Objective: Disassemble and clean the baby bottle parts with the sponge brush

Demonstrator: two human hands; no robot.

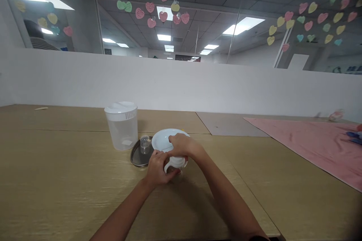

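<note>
Near the middle of the table, my left hand (157, 167) is closed around a small white-topped container with a curved white handle (177, 162). My right hand (181, 145) reaches over it from the right, its fingers bent at the container's far side; what its fingertips touch is partly hidden. Just behind both hands lies a white plate (163, 139), partly covered by my right hand. To its left a small clear cup (145, 144) stands on a round dark metal tray (137, 157).
A tall clear bucket with a white lid (122, 126) stands behind and left of the tray. At the right a pink cloth (308, 139) covers the table, beside a grey mat (226, 123). A white partition (181, 83) runs along the back.
</note>
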